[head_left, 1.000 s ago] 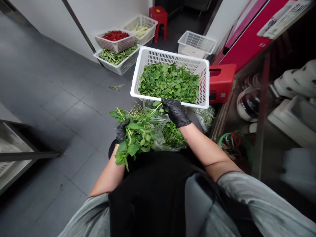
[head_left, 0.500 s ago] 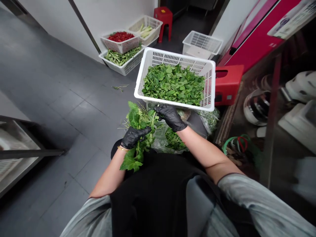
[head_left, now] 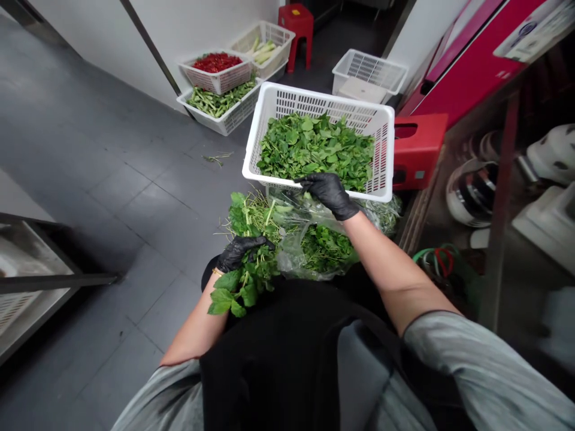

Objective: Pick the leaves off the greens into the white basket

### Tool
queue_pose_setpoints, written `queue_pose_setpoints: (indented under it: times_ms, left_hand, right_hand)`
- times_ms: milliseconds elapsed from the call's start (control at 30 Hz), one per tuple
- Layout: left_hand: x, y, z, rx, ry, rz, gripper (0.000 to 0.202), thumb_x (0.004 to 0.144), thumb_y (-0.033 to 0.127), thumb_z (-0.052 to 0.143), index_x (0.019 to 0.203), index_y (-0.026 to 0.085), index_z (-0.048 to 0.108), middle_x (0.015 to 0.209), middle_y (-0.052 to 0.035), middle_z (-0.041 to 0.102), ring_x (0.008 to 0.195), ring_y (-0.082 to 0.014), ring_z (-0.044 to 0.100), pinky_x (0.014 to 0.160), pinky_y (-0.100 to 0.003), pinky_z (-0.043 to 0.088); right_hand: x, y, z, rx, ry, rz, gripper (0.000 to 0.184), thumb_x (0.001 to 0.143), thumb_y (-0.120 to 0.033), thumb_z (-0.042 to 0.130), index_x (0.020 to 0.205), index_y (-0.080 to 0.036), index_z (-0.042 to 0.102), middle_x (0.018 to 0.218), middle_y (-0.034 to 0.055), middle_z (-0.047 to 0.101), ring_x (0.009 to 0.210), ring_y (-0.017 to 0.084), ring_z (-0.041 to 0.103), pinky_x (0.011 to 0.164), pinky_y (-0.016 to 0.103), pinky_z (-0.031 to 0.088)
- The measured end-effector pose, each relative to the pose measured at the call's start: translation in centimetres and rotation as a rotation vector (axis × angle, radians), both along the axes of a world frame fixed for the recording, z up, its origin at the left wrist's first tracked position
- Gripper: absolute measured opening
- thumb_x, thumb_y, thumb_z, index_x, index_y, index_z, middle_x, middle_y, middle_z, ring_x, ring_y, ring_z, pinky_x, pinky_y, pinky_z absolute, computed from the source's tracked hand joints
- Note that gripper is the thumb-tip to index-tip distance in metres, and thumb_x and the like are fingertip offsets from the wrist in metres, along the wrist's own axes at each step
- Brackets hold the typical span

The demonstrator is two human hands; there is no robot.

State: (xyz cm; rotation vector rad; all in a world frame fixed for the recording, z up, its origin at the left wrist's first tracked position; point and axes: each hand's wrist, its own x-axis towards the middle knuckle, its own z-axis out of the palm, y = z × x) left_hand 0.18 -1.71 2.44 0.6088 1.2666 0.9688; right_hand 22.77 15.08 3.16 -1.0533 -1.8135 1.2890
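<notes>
My left hand (head_left: pixel 240 251), in a black glove, is closed round a bunch of leafy green stalks (head_left: pixel 247 230) held over my lap. My right hand (head_left: pixel 330 193), also gloved, reaches over the near rim of a white plastic basket (head_left: pixel 386 149) filled with picked green leaves (head_left: pixel 314 146); its fingers are curled, and what they hold is too small to make out. A clear plastic bag (head_left: pixel 314 245) with more greens lies on my lap between the hands, below the basket.
On the grey tiled floor at the back stand white baskets of red chillies (head_left: pixel 218 63), green beans (head_left: pixel 211 103) and pale stalks (head_left: pixel 265 48), plus an empty basket (head_left: pixel 368 72). Red stools (head_left: pixel 415 149) stand to the right, a metal rack (head_left: pixel 40 281) to the left.
My right hand left the bunch and moved up and right to the basket's near rim. My left hand stayed on the bunch, lowering it slightly.
</notes>
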Motion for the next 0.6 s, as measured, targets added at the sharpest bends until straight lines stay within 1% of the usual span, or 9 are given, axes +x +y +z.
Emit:
queue_pose_setpoints:
  times_ms: [100,133,167,233,333,367,400,500,600]
  left_hand:
    - [0.6,0.3,0.8,-0.035,-0.139,-0.102,0.024,0.069,0.035,0.084,0.065,0.013,0.076,0.066,-0.0102,0.075,0.057,-0.0211,0.069,0.055,-0.030,0.057]
    - [0.8,0.3,1.0,-0.045,-0.182,-0.100,0.023,0.067,0.034,0.085,0.064,0.012,0.076,0.064,-0.0094,0.074,0.055,-0.0189,0.068,0.055,-0.028,0.056]
    - [0.9,0.3,1.1,-0.057,-0.223,-0.095,0.023,0.067,0.032,0.085,0.064,0.012,0.075,0.063,-0.0085,0.073,0.053,-0.0171,0.066,0.054,-0.026,0.055]
    - [0.9,0.0,1.1,-0.087,-0.292,-0.092,0.022,0.068,0.031,0.083,0.065,0.011,0.075,0.061,-0.0073,0.072,0.050,-0.0157,0.064,0.051,-0.025,0.053]
    - [0.7,-0.8,1.0,-0.101,-0.360,-0.058,0.022,0.073,0.033,0.079,0.070,0.012,0.076,0.060,-0.0061,0.071,0.049,-0.0166,0.063,0.049,-0.026,0.052]
    - [0.7,-1.1,0.9,-0.102,-0.379,-0.031,0.022,0.074,0.034,0.078,0.071,0.012,0.076,0.060,-0.0057,0.071,0.049,-0.0169,0.063,0.049,-0.027,0.052]
    - [0.7,-1.3,0.9,-0.105,-0.395,-0.001,0.022,0.075,0.034,0.077,0.072,0.013,0.076,0.059,-0.0054,0.070,0.049,-0.0169,0.063,0.049,-0.027,0.052]
    - [1.2,-1.8,0.9,-0.133,-0.430,0.047,0.020,0.081,0.032,0.073,0.075,0.013,0.076,0.062,-0.0054,0.070,0.054,-0.0186,0.065,0.056,-0.030,0.053]
    - [1.7,-2.1,0.9,-0.142,-0.459,0.084,0.017,0.083,0.027,0.069,0.079,0.012,0.076,0.066,-0.0067,0.072,0.068,-0.0238,0.071,0.068,-0.035,0.056]
  right_hand:
    - [-1.3,-1.7,-0.6,-0.277,0.123,0.355,0.023,0.075,-0.033,0.074,0.087,-0.015,0.074,0.080,0.0052,0.075,0.069,0.016,0.065,0.060,0.025,0.049]
    - [-2.0,-2.3,-0.8,-0.319,0.133,0.447,0.025,0.072,-0.035,0.078,0.084,-0.014,0.073,0.077,0.0043,0.074,0.066,0.015,0.064,0.058,0.025,0.048]
    - [-2.5,-2.6,-0.8,-0.323,0.129,0.487,0.025,0.070,-0.035,0.080,0.081,-0.013,0.073,0.074,0.0039,0.074,0.064,0.014,0.063,0.057,0.024,0.047]
    - [-2.8,-2.3,-0.6,-0.256,0.098,0.427,0.023,0.071,-0.032,0.080,0.078,-0.012,0.072,0.074,0.0043,0.073,0.063,0.012,0.061,0.057,0.024,0.046]
    - [-1.8,-1.0,-0.1,-0.170,0.121,0.135,0.021,0.077,-0.032,0.075,0.081,-0.011,0.072,0.074,0.0039,0.072,0.060,0.010,0.057,0.055,0.022,0.042]
    - [-1.5,-0.9,0.1,-0.187,0.141,0.090,0.023,0.079,-0.034,0.075,0.082,-0.011,0.072,0.074,0.0035,0.072,0.059,0.009,0.056,0.054,0.021,0.041]
    - [-1.4,-1.2,0.2,-0.229,0.156,0.109,0.025,0.078,-0.036,0.076,0.084,-0.012,0.073,0.075,0.0033,0.073,0.059,0.009,0.055,0.053,0.020,0.041]
    - [-2.2,-3.4,0.2,-0.406,0.210,0.346,0.036,0.073,-0.041,0.081,0.095,-0.014,0.074,0.086,0.0044,0.076,0.066,0.011,0.062,0.055,0.021,0.046]
    - [-3.8,-4.5,0.3,-0.446,0.201,0.453,0.034,0.069,-0.039,0.084,0.089,-0.014,0.073,0.084,0.0044,0.076,0.067,0.012,0.065,0.057,0.022,0.050]
